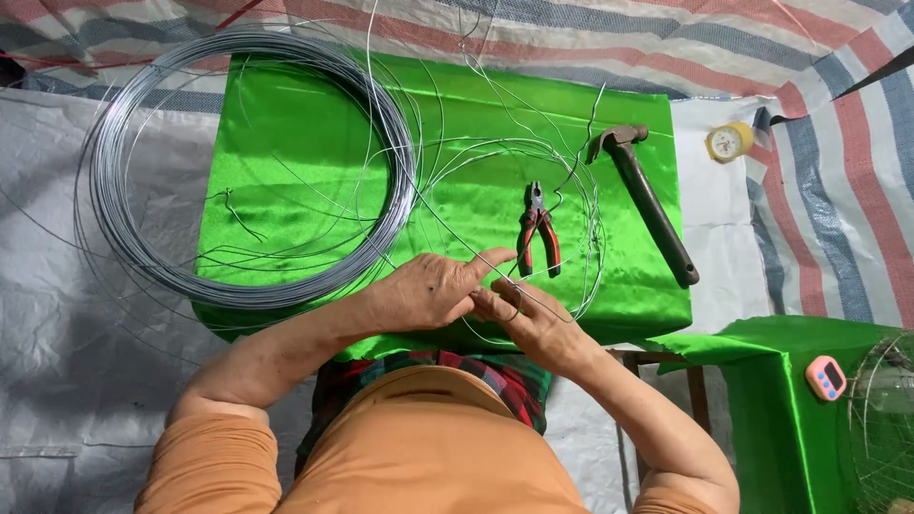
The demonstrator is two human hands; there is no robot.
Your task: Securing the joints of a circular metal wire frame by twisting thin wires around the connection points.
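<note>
My left hand [433, 290] and my right hand [522, 319] meet at the near edge of a table covered in shiny green cloth [286, 133]. Both pinch a thin grey wire [562, 309] that runs from my fingers into loose loops [590, 205] on the cloth. Just beyond my fingers lie pliers with red and black handles [538, 228]. A large coil of grey wire [243, 162] lies on the left half of the table and hangs over its left edge.
A dark hammer [647, 200] lies on the cloth at the right. A small yellow round timer [728, 141] sits on the tarp beyond. A pink timer [825, 377] rests on a second green-covered stand [762, 381] beside a wire cage [885, 419].
</note>
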